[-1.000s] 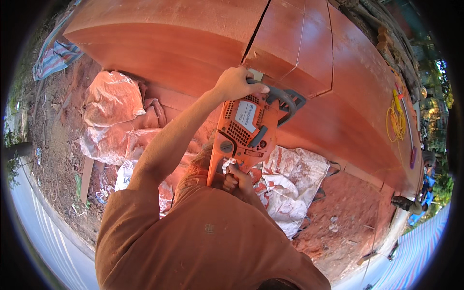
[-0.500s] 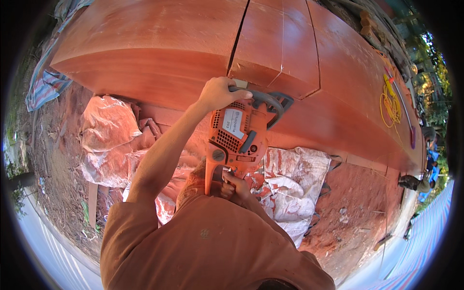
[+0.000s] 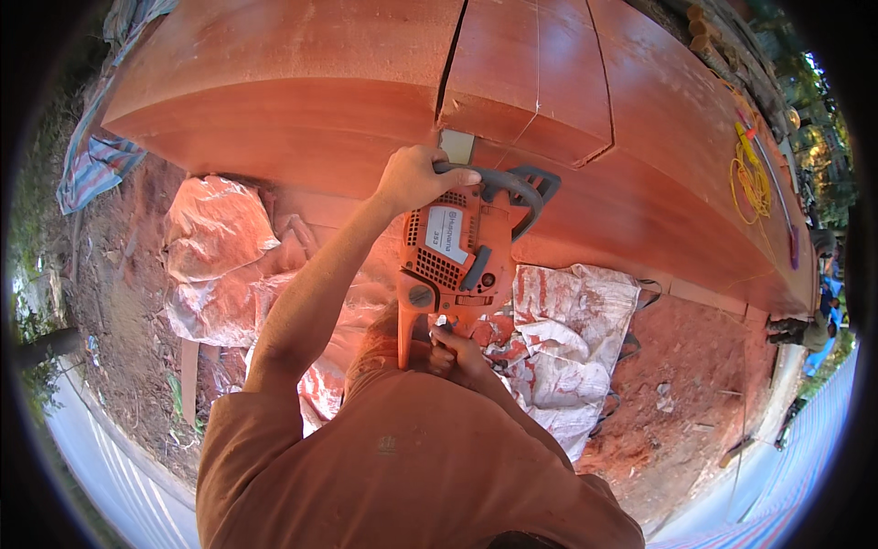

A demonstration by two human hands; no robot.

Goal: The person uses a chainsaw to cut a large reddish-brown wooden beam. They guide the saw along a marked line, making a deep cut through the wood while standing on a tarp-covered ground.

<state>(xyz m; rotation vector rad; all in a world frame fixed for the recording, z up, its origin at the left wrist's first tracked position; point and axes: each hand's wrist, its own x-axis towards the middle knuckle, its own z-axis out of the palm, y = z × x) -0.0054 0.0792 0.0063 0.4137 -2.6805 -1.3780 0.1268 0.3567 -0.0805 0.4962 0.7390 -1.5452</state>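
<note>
Head | both hands (image 3: 409, 182) gripping vented orange plastic chainsaw (image 3: 446, 261) | smooth, dusty red block (image 3: 503, 73) | crumpled white sack (image 3: 576, 311)

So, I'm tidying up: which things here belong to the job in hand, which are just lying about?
In the job:
orange chainsaw (left hand at front, right hand at rear)
reddish block with dark slits

Seemingly just lying about:
dusty white sack
crumpled dusty sheeting
yellow cord
striped sheet

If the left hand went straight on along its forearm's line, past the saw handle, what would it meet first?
From the saw handle, the left hand would probably meet the pale plate first, with the red block behind it; depth is unclear here.
</note>
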